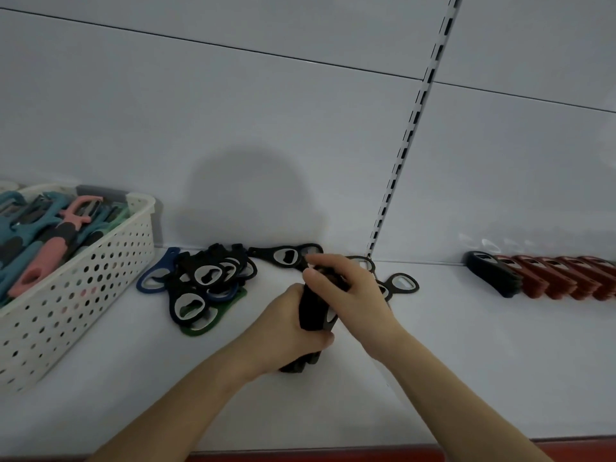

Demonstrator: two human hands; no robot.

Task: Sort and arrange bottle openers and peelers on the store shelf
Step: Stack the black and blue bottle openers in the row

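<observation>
Right of the white perforated plastic basket [83, 288], left hand [293, 331] and right hand [350, 291] clasp stacked black bottle openers [313, 310]; uneven squeezing could spill them

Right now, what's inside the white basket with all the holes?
The white basket holds a heap of peelers, blue, pink and pale green with dark grips. Whatever lies under the top layer is covered, so I cannot see the bottom.

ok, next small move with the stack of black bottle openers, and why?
Probably carry the stack of black bottle openers, gripped by left hand and right hand, rightward to the black opener ending the leaning red-brown opener row: like colours sit together there.
</observation>
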